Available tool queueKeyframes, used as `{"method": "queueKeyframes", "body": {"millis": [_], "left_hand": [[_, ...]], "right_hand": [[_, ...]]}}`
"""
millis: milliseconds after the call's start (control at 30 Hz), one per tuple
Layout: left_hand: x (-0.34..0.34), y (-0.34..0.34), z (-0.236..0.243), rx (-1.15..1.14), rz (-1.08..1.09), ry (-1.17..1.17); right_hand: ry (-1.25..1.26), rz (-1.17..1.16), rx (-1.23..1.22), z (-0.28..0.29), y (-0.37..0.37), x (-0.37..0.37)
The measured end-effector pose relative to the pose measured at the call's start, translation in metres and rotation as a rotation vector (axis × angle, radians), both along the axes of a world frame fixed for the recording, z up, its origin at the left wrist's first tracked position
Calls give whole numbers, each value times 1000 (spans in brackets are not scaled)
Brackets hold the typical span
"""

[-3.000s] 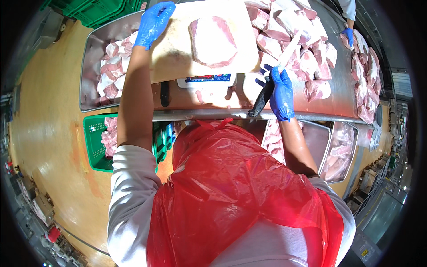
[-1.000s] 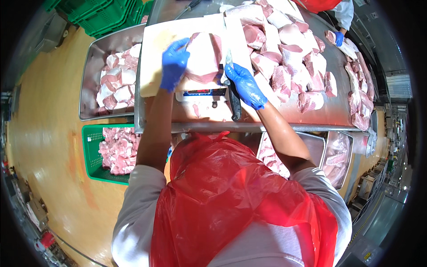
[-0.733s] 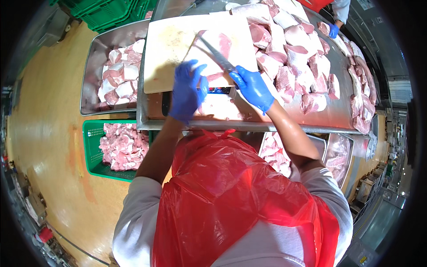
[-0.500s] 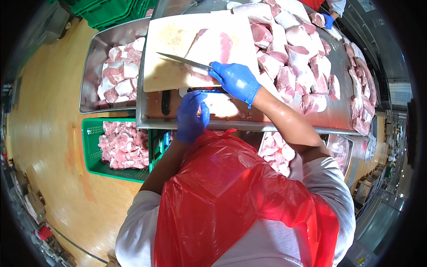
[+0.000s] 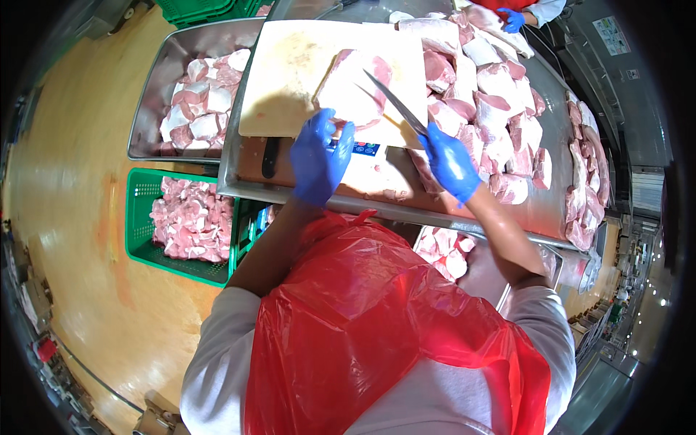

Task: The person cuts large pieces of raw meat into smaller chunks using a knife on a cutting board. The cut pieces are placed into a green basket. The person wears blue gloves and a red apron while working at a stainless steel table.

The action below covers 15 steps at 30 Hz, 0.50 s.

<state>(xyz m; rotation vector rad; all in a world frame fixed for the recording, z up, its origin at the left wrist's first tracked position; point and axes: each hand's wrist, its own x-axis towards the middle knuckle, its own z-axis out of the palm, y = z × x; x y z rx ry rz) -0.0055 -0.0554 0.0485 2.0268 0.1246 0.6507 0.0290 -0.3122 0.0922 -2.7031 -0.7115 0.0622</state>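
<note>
My right hand (image 5: 451, 162), in a blue glove, grips a knife (image 5: 395, 100). Its blade points up and left over the right side of a pale slab of meat (image 5: 353, 87). That slab lies on a white cutting board (image 5: 279, 80). My left hand (image 5: 321, 159), gloved in blue too, is at the board's near edge, beside the slab's lower left corner. Its fingers and thumb are apart, with no held thing visible. Partly behind it is a scale (image 5: 366, 148) with a blue panel. A dark-handled knife (image 5: 270, 157) lies left of the hand.
Many meat chunks (image 5: 496, 109) are heaped on the metal table (image 5: 554, 138) to the right. A steel tub (image 5: 156, 109) of meat stands left, above a green crate (image 5: 141, 250) of trimmings. A co-worker's gloved hand (image 5: 512, 20) is at the far right.
My right hand has moved right and down, swinging the knife from pointing left to pointing up-left. My left hand has risen toward the slab, its fingers spreading. The co-worker's hand has shifted left.
</note>
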Motion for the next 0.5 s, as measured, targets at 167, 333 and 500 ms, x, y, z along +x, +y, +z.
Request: {"method": "queueKeyframes", "body": {"millis": [167,333,500], "left_hand": [[24,-22,3,-267,144,127],[22,-30,-14,-700,196,44],[17,-29,-38,-875,193,5]], "right_hand": [[-174,138,215,-29,67,3],[-47,111,157,-22,102,7],[81,135,-78,-14,76,3]]}}
